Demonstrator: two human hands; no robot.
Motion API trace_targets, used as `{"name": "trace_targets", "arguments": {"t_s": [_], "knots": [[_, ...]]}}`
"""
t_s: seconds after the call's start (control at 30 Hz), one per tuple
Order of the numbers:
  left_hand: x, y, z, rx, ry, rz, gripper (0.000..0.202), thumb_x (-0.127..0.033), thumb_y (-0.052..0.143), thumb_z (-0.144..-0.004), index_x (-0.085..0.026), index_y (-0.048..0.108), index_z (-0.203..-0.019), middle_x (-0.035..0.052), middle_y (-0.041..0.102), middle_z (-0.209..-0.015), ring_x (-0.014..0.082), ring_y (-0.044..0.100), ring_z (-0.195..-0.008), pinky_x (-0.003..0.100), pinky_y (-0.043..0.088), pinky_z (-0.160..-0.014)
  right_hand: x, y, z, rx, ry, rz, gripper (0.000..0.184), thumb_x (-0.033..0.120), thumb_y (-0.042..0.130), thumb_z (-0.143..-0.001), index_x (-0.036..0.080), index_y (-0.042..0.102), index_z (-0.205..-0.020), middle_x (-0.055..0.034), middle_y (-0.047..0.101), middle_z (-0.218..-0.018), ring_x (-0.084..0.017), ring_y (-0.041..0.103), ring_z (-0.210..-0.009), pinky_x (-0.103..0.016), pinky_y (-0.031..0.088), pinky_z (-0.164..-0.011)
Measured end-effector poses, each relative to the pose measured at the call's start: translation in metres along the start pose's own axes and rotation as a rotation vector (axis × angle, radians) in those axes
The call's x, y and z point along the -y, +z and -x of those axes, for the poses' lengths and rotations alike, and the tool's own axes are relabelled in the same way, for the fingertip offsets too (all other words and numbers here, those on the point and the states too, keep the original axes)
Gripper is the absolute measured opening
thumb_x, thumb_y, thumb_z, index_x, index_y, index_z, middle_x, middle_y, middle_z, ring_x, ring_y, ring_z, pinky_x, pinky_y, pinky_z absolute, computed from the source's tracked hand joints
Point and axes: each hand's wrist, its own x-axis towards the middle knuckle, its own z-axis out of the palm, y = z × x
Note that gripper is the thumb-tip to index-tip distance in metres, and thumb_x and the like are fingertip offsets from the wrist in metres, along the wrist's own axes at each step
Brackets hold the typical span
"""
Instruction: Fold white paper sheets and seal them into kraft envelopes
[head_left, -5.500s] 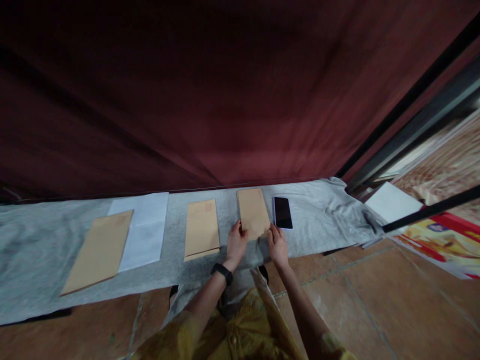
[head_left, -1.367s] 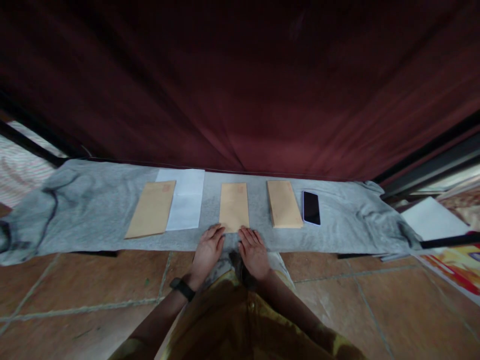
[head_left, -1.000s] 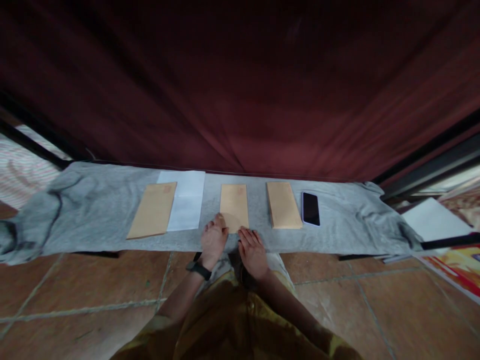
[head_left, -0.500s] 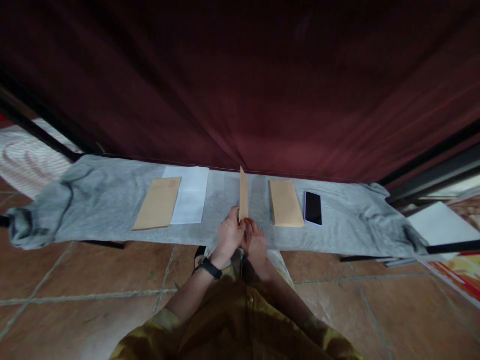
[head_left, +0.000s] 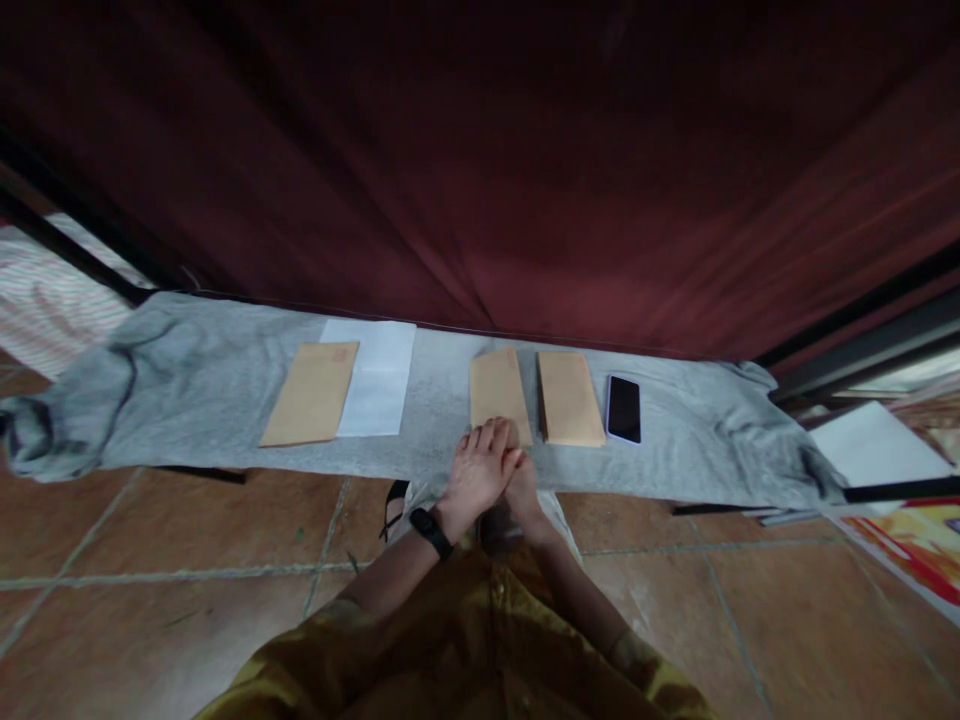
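A brown paper envelope [head_left: 496, 385] is held at its near end, tilted with a broad face turned up and a small reddish print at its far corner. My left hand [head_left: 480, 468], a black band on its wrist, lies over that end with the fingers closed together on it. Tucked partly beneath the left one, my right hand [head_left: 523, 488] grips the same end; most of its fingers are hidden. Just right of the held envelope rests a stack of brown envelopes [head_left: 570, 398].
More brown envelopes [head_left: 311, 393] lie at the left, overlapping white paper sheets [head_left: 384, 380]. A phone [head_left: 624, 409] lies right of the stack. Grey cloth [head_left: 694, 430] covers the narrow table, and a dark red curtain [head_left: 480, 200] hangs behind it.
The envelope has turned from edge-on to showing its broad face. My left hand has moved right and over its near end, covering part of my right hand.
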Motion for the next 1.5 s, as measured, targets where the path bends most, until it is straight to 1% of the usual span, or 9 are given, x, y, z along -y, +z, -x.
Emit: {"name": "trace_targets", "arguments": {"t_s": [0.17, 0.37, 0.47, 0.57, 0.67, 0.77, 0.87, 1.1, 1.5], "knots": [[0.027, 0.015, 0.012, -0.023, -0.164, 0.028, 0.051, -0.034, 0.036, -0.102, -0.008, 0.043, -0.146, 0.0227, 0.051, -0.146, 0.0311, 0.049, -0.135, 0.046, 0.044, -0.107, 0.008, 0.003, 0.003, -0.052, 0.123, -0.180, 0.027, 0.047, 0.064, -0.074, 0.021, 0.062, -0.080, -0.0049, 0.072, -0.079, -0.020, 0.070, -0.075, -0.031, 0.057, -0.068], [0.033, 0.017, 0.023, 0.022, -0.095, 0.090, 0.050, -0.026, 0.039, -0.100, -0.014, 0.041, -0.149, 0.0224, 0.050, -0.148, 0.0343, 0.053, -0.132, 0.052, 0.043, -0.108, 0.019, 0.004, 0.007, -0.031, 0.187, -0.343, 0.031, 0.043, 0.074, -0.067, 0.022, 0.063, -0.087, -0.0030, 0.075, -0.084, -0.019, 0.071, -0.071, -0.032, 0.059, -0.070], [0.033, 0.018, 0.018, -0.088, -0.180, 0.382, 0.060, -0.031, 0.045, -0.099, -0.016, 0.029, -0.155, 0.0202, 0.050, -0.148, 0.0311, 0.052, -0.134, 0.048, 0.045, -0.109, 0.021, 0.000, 0.010, 0.007, 0.161, -0.361, 0.033, 0.046, 0.074, -0.070, 0.022, 0.065, -0.091, -0.0029, 0.076, -0.088, -0.019, 0.072, -0.075, -0.033, 0.060, -0.074], [0.035, 0.019, 0.009, -0.153, -0.350, 0.778, 0.074, -0.031, 0.055, -0.092, -0.016, 0.022, -0.157, 0.0165, 0.063, -0.131, 0.0257, 0.066, -0.114, 0.042, 0.054, -0.096, 0.023, -0.002, 0.013, 0.020, 0.175, -0.349, 0.037, 0.048, 0.075, -0.071, 0.022, 0.066, -0.095, -0.0027, 0.076, -0.089, -0.019, 0.072, -0.076, -0.033, 0.060, -0.076], [0.037, 0.017, 0.003, -0.072, -0.557, 1.107, 0.070, -0.027, 0.063, -0.083, -0.015, 0.038, -0.147, 0.0078, 0.073, -0.098, 0.0204, 0.071, -0.081, 0.033, 0.058, -0.072, 0.026, -0.001, 0.015, 0.021, 0.191, -0.339, 0.041, 0.050, 0.076, -0.070, 0.022, 0.066, -0.098, -0.0027, 0.076, -0.088, -0.019, 0.072, -0.073, -0.033, 0.060, -0.074], [0.039, 0.012, 0.003, 0.010, -0.680, 1.257, 0.049, -0.028, 0.070, -0.073, -0.014, 0.060, -0.119, 0.0054, 0.074, -0.087, 0.0171, 0.068, -0.069, 0.026, 0.053, -0.059, 0.032, 0.001, 0.017, 0.046, 0.200, -0.350, 0.044, 0.054, 0.078, -0.069, 0.020, 0.067, -0.094, -0.0037, 0.076, -0.083, -0.019, 0.072, -0.071, -0.032, 0.060, -0.073], [0.041, 0.007, 0.004, 0.039, -0.692, 1.287, 0.045, -0.031, 0.076, -0.065, -0.015, 0.065, -0.105, 0.0057, 0.075, -0.084, 0.0160, 0.066, -0.066, 0.023, 0.049, -0.055, 0.039, 0.003, 0.018, 0.049, 0.212, -0.343, 0.044, 0.055, 0.079, -0.067, 0.018, 0.068, -0.089, -0.0035, 0.074, -0.076, -0.018, 0.071, -0.067, -0.030, 0.059, -0.070], [0.039, -0.002, 0.000, 0.042, -0.706, 1.310, 0.061, -0.036, 0.081, -0.054, -0.015, 0.064, -0.108, 0.0055, 0.075, -0.083, 0.0148, 0.064, -0.064, 0.024, 0.047, -0.055, 0.042, -0.003, 0.014, -0.107, 0.253, -0.413, 0.049, 0.055, 0.084, -0.060, 0.019, 0.059, -0.081, -0.0008, 0.070, -0.067, -0.017, 0.069, -0.059, -0.028, 0.058, -0.058], [0.000, 0.007, -0.035, 0.161, -0.532, 1.256, 0.055, -0.038, 0.077, -0.058, -0.014, 0.067, -0.106, 0.0019, 0.072, -0.074, 0.0126, 0.057, -0.057, 0.023, 0.041, -0.053, 0.049, -0.071, -0.001, -0.323, 0.081, -0.272, 0.041, 0.057, 0.071, -0.067, 0.019, 0.061, -0.078, 0.0012, 0.063, -0.060, -0.015, 0.060, -0.049, -0.027, 0.052, -0.048]]}}
